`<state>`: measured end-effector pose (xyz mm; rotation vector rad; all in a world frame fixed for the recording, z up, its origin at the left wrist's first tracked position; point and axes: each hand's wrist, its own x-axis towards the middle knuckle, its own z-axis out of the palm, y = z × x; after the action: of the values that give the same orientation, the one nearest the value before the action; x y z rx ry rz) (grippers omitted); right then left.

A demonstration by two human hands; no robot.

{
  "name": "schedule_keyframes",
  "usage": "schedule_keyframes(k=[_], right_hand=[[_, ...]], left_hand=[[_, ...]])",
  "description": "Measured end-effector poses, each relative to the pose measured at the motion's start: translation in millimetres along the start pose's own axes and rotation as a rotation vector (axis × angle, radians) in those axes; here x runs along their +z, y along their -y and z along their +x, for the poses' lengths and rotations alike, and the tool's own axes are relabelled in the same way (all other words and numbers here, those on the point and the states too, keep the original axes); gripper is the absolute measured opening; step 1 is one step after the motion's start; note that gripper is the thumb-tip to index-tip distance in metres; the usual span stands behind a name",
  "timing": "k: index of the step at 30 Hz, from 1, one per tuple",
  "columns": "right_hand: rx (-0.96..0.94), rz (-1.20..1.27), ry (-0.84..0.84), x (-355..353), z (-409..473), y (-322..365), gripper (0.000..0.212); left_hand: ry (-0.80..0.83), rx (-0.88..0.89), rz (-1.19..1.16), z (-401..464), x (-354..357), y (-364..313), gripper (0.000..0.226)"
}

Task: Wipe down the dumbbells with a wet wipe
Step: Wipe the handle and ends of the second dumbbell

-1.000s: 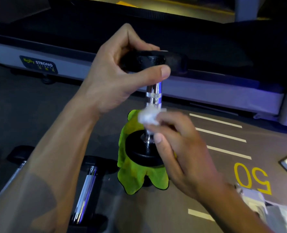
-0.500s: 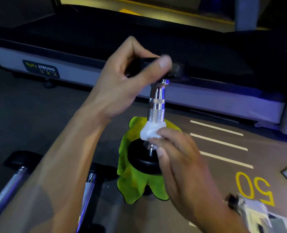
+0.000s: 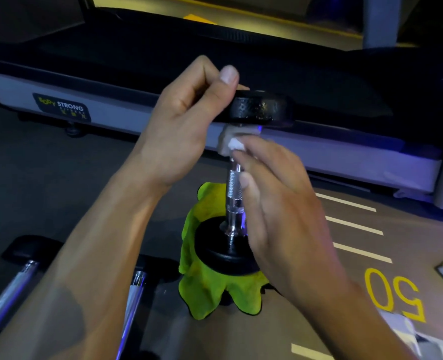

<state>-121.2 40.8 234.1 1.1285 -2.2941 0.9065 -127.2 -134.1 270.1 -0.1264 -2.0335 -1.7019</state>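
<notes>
At centre frame a dumbbell (image 3: pixel 234 193) stands on end on a green cloth (image 3: pixel 205 289) on the floor. The left hand (image 3: pixel 179 131) curls its fingers over the top weight's 9 o'clock edge. The right hand (image 3: pixel 275 203) pinches a wet wipe (image 3: pixel 232 145) round the top of the shaft. Should the left hand's hold loosen, the wiping push could tip the dumbbell toward 7 o'clock, onto two other dumbbells (image 3: pixel 134 289); the cloth may slide underneath.
</notes>
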Motion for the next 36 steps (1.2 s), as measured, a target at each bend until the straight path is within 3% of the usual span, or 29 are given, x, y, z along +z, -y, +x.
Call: schedule_keyframes(k=[6,12,17,20,27,32,36], right_hand=[[0.011,0.022,-0.009,4,-25,3,0.034],[-0.012,0.028,-0.077,10,8,4,0.033],[0.287,0.263,-0.187,9,-6,-1,0.036],[0.307,0.280,-0.246,10,-1,5,0.036],[0.098,0.079,-0.136,24,-1,20,0.041],[0.253,0.058,-0.149,10,-8,2,0.040],[0.266,0.088,-0.140,12,-6,8,0.040]], left_hand=[[-0.005,0.026,-0.045,1,-1,0,0.029],[0.000,0.035,-0.017,-1,0,-4,0.029],[-0.015,0.021,-0.026,-2,-1,-3,0.031],[-0.014,0.037,-0.011,-2,1,-4,0.031],[-0.007,0.023,-0.008,-3,0,-6,0.028],[-0.009,0.045,-0.018,-5,-1,-5,0.029],[-0.018,0.043,-0.021,-7,-1,-4,0.027]])
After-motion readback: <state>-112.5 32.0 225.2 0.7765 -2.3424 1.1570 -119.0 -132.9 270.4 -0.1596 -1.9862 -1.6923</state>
